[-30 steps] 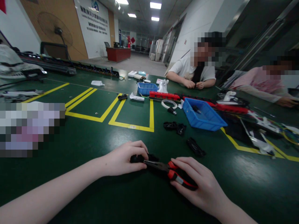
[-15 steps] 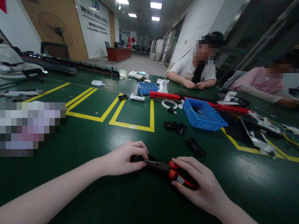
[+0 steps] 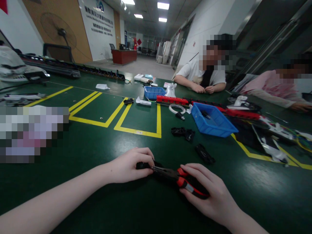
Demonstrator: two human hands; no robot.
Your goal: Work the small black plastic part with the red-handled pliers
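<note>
My right hand (image 3: 211, 191) is closed round the red and black handles of a pair of needle-nose pliers (image 3: 170, 174). Their jaws point left and meet the fingertips of my left hand (image 3: 136, 164). Pinched in that hand is a small black part (image 3: 142, 165), mostly hidden by my fingers, so I cannot tell its kind. The plier tips are at this part, low over the green table (image 3: 109, 208). Beyond the pliers lie a black bundle (image 3: 204, 153) and two more black pieces (image 3: 182, 132), which look like coiled cables.
A blue bin (image 3: 212, 122) stands at the right, a smaller blue bin (image 3: 154, 93) farther back. Red strips (image 3: 172, 100) run between them, near a white cable coil (image 3: 177, 109). Yellow tape (image 3: 136, 132) marks the table. Two people (image 3: 201, 76) sit across at the right.
The pliers and my right hand have shifted very slightly to the right. My left hand is almost unmoved, still pinching the black part.
</note>
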